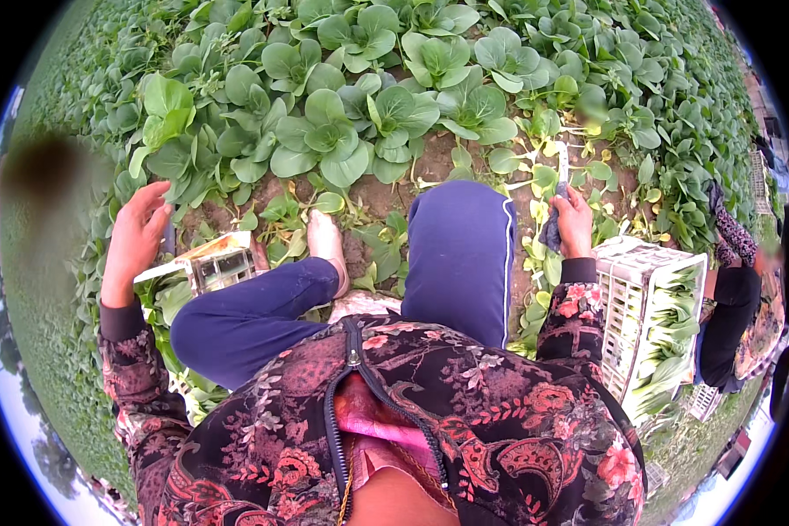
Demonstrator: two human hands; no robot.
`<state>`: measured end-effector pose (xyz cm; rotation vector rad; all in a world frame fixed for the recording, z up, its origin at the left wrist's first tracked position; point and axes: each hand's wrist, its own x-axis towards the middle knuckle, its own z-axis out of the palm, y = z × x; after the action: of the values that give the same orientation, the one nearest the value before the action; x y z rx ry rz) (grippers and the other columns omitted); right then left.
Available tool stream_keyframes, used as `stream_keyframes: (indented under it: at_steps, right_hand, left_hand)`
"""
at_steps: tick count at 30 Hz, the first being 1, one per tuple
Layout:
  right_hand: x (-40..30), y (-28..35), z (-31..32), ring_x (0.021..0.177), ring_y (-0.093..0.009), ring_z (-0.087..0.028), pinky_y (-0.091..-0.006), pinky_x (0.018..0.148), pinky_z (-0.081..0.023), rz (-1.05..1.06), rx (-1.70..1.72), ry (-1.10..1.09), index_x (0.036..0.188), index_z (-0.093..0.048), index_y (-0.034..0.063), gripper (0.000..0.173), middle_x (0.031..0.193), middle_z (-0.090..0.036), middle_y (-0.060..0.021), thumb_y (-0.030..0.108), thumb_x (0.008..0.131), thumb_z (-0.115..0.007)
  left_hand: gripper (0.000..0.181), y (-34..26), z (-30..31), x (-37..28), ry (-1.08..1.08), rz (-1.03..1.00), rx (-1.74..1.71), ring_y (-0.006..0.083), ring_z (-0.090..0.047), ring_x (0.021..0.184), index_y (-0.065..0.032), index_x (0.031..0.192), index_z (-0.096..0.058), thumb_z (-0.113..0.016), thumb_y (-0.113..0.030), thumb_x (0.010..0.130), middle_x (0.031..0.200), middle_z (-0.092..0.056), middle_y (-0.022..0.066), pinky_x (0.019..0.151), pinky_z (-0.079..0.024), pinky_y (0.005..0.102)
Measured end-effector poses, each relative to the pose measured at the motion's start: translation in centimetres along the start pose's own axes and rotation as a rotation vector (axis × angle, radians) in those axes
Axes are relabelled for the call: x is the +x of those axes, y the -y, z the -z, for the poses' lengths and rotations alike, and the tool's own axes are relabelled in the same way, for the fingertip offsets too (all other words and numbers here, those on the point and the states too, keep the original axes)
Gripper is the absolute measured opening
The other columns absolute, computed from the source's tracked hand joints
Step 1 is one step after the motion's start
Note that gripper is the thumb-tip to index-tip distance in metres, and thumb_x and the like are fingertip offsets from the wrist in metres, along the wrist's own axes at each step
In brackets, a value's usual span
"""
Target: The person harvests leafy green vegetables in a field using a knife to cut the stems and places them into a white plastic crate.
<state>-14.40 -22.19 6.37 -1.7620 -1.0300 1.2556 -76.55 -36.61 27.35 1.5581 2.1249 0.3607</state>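
My right hand (pixel 573 222) grips a knife (pixel 563 163) by its dark, cloth-wrapped handle. The pale blade points away from me, over cut stems and yellowed leaves on the soil. My left hand (pixel 139 227) is raised at the left with nothing in it, fingers bent and thumb apart. Just beyond its fingertips is a brighter green bok choy (pixel 164 115); whether it is rooted or loose I cannot tell. Rows of bok choy (pixel 329 135) grow in front of my knees. Below the left hand is a plastic crate (pixel 220 268), partly hidden by my leg, with leaves beside it.
At my right stands a white plastic crate (pixel 621 309) packed with bok choy (pixel 670 329). Beyond it is another person, with a patterned sleeve (pixel 736 237) visible. My bare foot (pixel 327 246) rests on soil among loose leaves. More crates appear at the far right.
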Motion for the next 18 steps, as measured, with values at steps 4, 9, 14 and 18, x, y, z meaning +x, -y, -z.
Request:
stream_keyframes:
  at_steps: [4,9,14,18]
  right_hand:
    - [4.5,-3.8,0.3,0.076,-0.008,-0.058,-0.0228,0.067,-0.05,-0.051,-0.02,0.132,0.137,-0.049,-0.0013,0.045,0.102,-0.064,-0.004,0.007,0.094,-0.053]
    - [11.7,-8.5,-2.6,0.081,-0.019,-0.067,-0.0314,0.067,-0.053,0.083,-0.072,0.211,0.132,-0.054,-0.0012,0.041,0.108,-0.068,-0.0127,0.012,0.093,-0.056]
    - [19.0,-13.5,-4.6,0.085,-0.028,-0.064,-0.037,0.074,-0.051,0.064,-0.267,0.244,0.121,-0.062,0.0007,0.036,0.099,-0.067,-0.0187,0.02,0.091,-0.057]
    - [21.4,-14.0,-7.2,0.102,-0.039,-0.064,-0.0407,0.09,-0.049,0.019,-0.137,0.239,0.122,-0.062,0.0022,0.037,0.108,-0.067,-0.0239,0.021,0.091,-0.056]
  left_hand:
    - [0.056,-18.3,-12.7,11.6,0.212,-0.54,0.042,0.0313,-0.044,0.134,-0.0028,0.135,-0.051,-0.069,-0.016,0.083,0.143,-0.046,0.0181,0.11,-0.034,0.0397]
    - [0.058,-35.0,-34.8,19.3,0.495,-1.015,-0.151,0.0344,-0.053,0.121,-0.0011,0.131,-0.053,-0.069,-0.031,0.084,0.138,-0.049,0.0176,0.101,-0.043,0.0429]
    - [0.04,-39.0,-48.0,28.6,0.385,-1.115,0.783,0.0322,-0.039,0.134,-0.006,0.115,-0.065,-0.067,-0.024,0.079,0.128,-0.054,0.0131,0.106,-0.03,0.0548]
    - [0.029,-34.4,-47.1,33.4,0.22,-0.831,1.133,0.0292,-0.051,0.111,-0.0111,0.106,-0.069,-0.065,-0.021,0.079,0.114,-0.056,0.0092,0.094,-0.031,0.0511]
